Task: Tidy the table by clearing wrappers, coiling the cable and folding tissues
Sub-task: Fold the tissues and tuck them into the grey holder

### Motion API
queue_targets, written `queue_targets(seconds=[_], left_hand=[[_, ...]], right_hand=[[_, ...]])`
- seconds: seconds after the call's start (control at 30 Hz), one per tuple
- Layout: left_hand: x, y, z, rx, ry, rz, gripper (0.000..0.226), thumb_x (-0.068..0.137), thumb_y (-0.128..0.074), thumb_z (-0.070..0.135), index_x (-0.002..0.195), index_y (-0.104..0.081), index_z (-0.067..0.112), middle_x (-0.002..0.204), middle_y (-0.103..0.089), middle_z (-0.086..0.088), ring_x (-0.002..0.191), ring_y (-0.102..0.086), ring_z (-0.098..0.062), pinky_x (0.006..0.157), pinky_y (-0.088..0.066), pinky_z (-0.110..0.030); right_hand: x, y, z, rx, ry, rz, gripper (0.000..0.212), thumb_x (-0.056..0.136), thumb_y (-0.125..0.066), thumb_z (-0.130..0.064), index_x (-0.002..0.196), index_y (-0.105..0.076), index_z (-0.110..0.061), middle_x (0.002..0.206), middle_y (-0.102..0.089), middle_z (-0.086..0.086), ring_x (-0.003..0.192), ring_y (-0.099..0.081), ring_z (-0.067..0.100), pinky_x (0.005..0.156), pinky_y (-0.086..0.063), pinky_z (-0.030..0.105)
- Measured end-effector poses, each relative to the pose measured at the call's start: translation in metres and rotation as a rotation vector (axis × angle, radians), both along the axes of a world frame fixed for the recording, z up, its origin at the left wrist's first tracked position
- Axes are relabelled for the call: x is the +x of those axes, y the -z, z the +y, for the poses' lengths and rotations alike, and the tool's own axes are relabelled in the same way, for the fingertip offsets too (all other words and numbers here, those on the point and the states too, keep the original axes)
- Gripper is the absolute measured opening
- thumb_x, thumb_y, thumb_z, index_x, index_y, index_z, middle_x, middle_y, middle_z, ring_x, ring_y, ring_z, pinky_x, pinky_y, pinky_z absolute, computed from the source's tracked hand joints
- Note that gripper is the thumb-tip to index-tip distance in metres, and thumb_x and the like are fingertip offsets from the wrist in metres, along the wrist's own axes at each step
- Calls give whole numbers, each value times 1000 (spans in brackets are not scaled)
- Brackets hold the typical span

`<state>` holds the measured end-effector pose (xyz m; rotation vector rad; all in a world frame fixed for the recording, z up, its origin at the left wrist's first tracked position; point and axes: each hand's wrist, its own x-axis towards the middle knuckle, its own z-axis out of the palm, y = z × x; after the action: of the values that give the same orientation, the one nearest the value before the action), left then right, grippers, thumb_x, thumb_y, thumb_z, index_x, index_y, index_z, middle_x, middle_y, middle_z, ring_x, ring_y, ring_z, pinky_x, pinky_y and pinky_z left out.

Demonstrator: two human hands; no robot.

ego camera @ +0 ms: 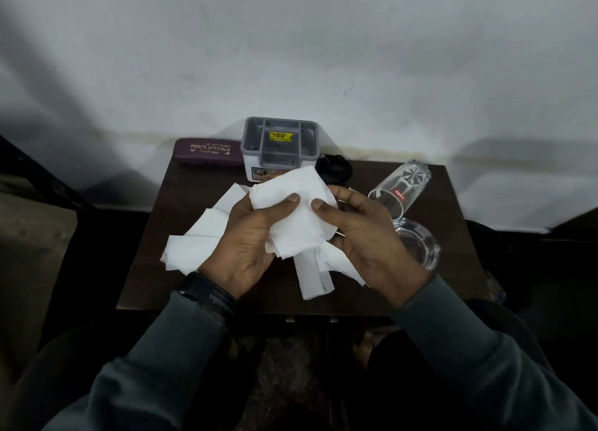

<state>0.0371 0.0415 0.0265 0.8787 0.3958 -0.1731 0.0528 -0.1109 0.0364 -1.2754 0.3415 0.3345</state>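
Both hands raised over the middle of a small dark table (181, 288), a white tissue (291, 210) held between them. Left hand (249, 242) grips the tissue's left edge, thumb pressed on its front face, fingers behind. Right hand (359, 236) grips the right edge the same way, thumb on front; a thin pale stick-like thing pokes out beside this hand, too small to identify. The tissue hangs crumpled, lower part trailing between the palms.

More loose tissues (197, 239) lie spread flat on the table under and left of the left hand, and another strip (312, 278) lies below the held one, between the wrists.

Along the table's far edge: a maroon spectacle case (207, 151), a grey compartmented organiser (280, 145) with a yellow price sticker, and a black object (333, 168) just right of it, partly hidden. To the right, a clear glass (401, 184) lies tipped on its side, beside a glass ashtray (419, 242) near the right hand. Black band on the left wrist; grey sleeves.
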Motion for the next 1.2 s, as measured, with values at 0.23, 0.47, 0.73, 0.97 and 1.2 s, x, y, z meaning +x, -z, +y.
queue_targets(seconds=[0.23,0.47,0.73,0.97,1.2], left_hand=[[11,-7,31,59,-187,43,44,87,-72,-3,130,-64,0,123,-74,-14,112,-72,-31,82,-64,-44],[13,-2,40,19,-261,137,42,89,-73,0,130,-66,2,121,-75,-14,107,-74,-28,74,-64,-38],[18,8,57,41,-384,157,44,86,-76,1,128,-68,10,118,-76,-10,107,-74,-30,91,-60,-51],[17,14,58,81,-359,171,41,87,-74,2,127,-68,7,119,-76,-12,107,-74,-31,90,-61,-49],[9,13,26,90,-154,167,33,90,-70,-2,122,-69,3,113,-78,-12,103,-75,-28,79,-64,-39]], right_hand=[[-5,10,-15,-887,-361,-289,31,84,-79,-52,97,-74,-24,89,-75,-6,75,-69,2,70,-56,19],[-48,55,4,-1386,-702,-509,34,96,-63,-42,116,-64,-15,110,-59,7,102,-61,24,83,-52,36],[-53,55,6,-1198,-722,-551,12,95,-64,-32,98,-71,-23,95,-62,-7,87,-59,8,65,-39,8],[-21,1,-11,-621,-415,-300,3,88,-79,-29,89,-78,-26,88,-76,-17,73,-68,6,72,-53,19],[-12,-21,-14,163,-221,-101,9,79,-71,-17,78,-80,-19,87,-75,6,77,-72,23,72,-62,32]])
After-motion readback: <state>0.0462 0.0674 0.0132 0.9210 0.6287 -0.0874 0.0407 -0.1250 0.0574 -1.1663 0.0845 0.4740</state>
